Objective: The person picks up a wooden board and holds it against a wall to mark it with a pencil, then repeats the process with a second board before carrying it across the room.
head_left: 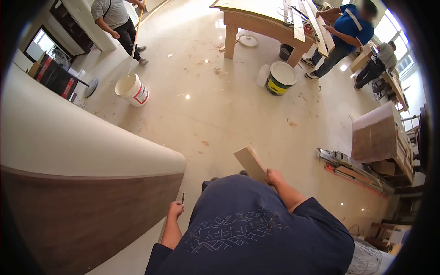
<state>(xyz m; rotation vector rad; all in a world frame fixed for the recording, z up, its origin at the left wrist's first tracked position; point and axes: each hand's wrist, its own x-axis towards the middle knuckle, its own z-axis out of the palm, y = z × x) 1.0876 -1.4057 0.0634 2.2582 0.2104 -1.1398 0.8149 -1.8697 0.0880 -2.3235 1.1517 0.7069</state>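
My left hand [176, 209] is closed around a dark pencil [183, 197] that points up and away from me. It is beside the brown lower face of a curved panel [105, 201] with a pale upper band. Out in front of my belly, my right hand [274, 177] grips the near end of a flat, light-coloured board [250, 161]. That board slants up to the left over the floor, clear of the panel. My dark shirt hides part of the floor beneath me.
A white bucket [133, 90] and a lidded tub [280, 79] stand ahead. A person [117, 23] holds a pole over the bucket. Another person [350, 27] handles long strips at a wooden workbench [254, 20]. Metal rails [353, 169] and a brown cabinet [376, 137] lie right.
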